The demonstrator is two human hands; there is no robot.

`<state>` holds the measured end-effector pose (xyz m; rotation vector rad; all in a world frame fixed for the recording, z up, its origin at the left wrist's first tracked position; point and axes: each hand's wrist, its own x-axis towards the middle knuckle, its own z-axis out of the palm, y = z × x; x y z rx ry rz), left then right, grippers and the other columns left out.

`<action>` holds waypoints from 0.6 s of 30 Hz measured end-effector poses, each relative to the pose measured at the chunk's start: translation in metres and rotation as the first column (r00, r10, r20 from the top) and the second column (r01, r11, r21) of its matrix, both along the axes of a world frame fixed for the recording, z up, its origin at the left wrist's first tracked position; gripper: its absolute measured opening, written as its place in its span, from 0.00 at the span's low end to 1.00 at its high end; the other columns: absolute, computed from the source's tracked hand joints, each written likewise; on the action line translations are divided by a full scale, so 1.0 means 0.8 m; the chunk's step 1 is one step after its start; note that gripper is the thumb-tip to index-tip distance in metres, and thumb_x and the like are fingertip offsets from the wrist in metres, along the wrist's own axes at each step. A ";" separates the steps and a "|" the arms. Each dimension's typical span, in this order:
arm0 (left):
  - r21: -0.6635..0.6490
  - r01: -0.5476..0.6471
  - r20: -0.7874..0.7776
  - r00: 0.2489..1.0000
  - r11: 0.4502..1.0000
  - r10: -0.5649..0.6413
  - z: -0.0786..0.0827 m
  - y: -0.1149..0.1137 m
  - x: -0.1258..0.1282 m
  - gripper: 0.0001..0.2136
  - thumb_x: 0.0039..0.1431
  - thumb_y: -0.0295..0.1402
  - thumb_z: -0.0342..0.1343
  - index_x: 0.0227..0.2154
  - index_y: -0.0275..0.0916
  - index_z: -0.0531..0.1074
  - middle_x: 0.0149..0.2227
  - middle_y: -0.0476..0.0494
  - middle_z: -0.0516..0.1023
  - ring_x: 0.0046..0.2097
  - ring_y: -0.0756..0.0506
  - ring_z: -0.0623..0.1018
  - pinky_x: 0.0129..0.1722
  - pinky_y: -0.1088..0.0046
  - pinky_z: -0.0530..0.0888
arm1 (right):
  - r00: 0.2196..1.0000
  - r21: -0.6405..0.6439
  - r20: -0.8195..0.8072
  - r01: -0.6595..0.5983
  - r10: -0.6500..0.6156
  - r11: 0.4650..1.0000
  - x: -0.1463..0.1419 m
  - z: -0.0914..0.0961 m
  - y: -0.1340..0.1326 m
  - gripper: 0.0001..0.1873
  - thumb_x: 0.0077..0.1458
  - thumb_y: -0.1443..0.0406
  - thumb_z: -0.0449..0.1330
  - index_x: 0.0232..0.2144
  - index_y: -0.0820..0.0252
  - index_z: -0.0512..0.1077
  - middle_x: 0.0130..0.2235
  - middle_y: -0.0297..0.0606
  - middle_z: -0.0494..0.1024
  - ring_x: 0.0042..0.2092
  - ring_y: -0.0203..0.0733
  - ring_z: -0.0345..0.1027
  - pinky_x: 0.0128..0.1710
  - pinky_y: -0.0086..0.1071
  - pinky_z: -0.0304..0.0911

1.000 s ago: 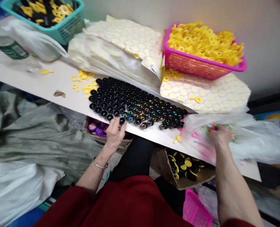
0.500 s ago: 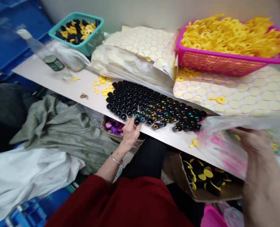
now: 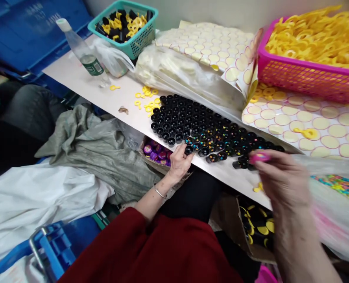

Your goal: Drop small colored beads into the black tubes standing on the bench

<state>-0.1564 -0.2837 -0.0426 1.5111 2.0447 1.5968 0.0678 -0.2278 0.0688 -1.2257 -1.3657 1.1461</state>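
Several small black cups (image 3: 192, 122) stand packed together on a white board (image 3: 103, 94); those on the right hold coloured beads. My left hand (image 3: 178, 161) rests at the near edge of the group, fingers pinching one black cup (image 3: 188, 149). Blurred, my right hand (image 3: 280, 179) hovers over the right end of the cups, fingers closed on a small pink scoop-like thing (image 3: 259, 157). A clear plastic bag (image 3: 333, 204) with coloured beads (image 3: 339, 184) lies to its right.
A pink basket (image 3: 304, 78) of yellow rings sits on sticker sheets (image 3: 310, 122). A teal basket (image 3: 127, 43) and a water bottle (image 3: 84, 55) stand at the far left. Cardboard boxes (image 3: 156, 151) hang below the board. Grey and white sacks (image 3: 82, 149) lie left.
My right hand has come out of the bead bag and moved left over the cups with a pink thing. The view has swung right. My left hand stays on the same cup.
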 end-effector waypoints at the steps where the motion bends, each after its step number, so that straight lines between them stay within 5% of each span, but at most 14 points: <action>1: -0.002 0.001 0.005 1.000 1.000 -0.001 0.000 0.000 0.000 0.13 0.54 0.37 0.59 0.41 0.37 0.72 0.31 0.48 0.74 0.21 0.55 0.67 0.26 0.75 0.70 | 0.996 -0.046 -0.005 -0.091 0.091 0.995 -0.032 -0.003 -0.003 0.13 0.36 0.61 0.70 0.29 0.54 0.75 0.32 0.37 0.76 0.31 0.41 0.69 0.34 0.40 0.66; 5: -0.032 0.050 0.011 0.999 0.998 -0.049 0.001 -0.001 -0.002 0.13 0.54 0.33 0.58 0.42 0.38 0.71 0.32 0.48 0.73 0.23 0.54 0.68 0.26 0.76 0.70 | 0.864 0.079 0.371 -0.395 0.341 0.915 -0.109 -0.024 -0.001 0.06 0.49 0.61 0.60 0.29 0.57 0.73 0.31 0.36 0.75 0.36 0.40 0.66 0.40 0.39 0.63; 9: -0.078 0.093 -0.004 0.996 0.993 -0.093 0.002 -0.003 -0.004 0.12 0.53 0.29 0.56 0.42 0.38 0.71 0.31 0.49 0.72 0.27 0.52 0.71 0.28 0.75 0.71 | 0.509 0.119 0.820 -0.598 0.261 0.792 -0.136 -0.025 0.007 0.12 0.57 0.66 0.50 0.32 0.58 0.74 0.37 0.40 0.75 0.39 0.43 0.60 0.40 0.36 0.57; 13: -0.055 0.095 -0.029 0.995 0.994 -0.096 0.003 -0.003 -0.006 0.12 0.53 0.27 0.54 0.41 0.38 0.70 0.32 0.47 0.73 0.31 0.49 0.73 0.32 0.73 0.73 | 0.170 0.026 0.976 -0.712 0.136 0.701 -0.155 -0.013 0.005 0.12 0.56 0.69 0.50 0.32 0.60 0.74 0.35 0.43 0.72 0.39 0.45 0.57 0.35 0.36 0.50; 15: -0.046 0.091 -0.047 0.994 0.995 -0.094 0.003 -0.003 -0.006 0.11 0.54 0.28 0.53 0.41 0.38 0.70 0.33 0.46 0.74 0.33 0.49 0.74 0.33 0.72 0.73 | 0.101 0.019 0.991 -0.749 0.087 0.663 -0.162 -0.010 0.002 0.11 0.55 0.68 0.50 0.32 0.61 0.74 0.33 0.44 0.72 0.39 0.46 0.56 0.35 0.37 0.48; 18: -0.030 0.084 -0.072 0.994 0.996 -0.086 0.003 -0.002 -0.006 0.09 0.56 0.29 0.52 0.41 0.38 0.70 0.32 0.45 0.74 0.33 0.48 0.74 0.34 0.71 0.74 | 0.107 0.046 0.993 -0.778 0.059 0.627 -0.162 -0.004 0.002 0.12 0.56 0.69 0.50 0.34 0.62 0.74 0.34 0.45 0.72 0.40 0.47 0.57 0.36 0.38 0.49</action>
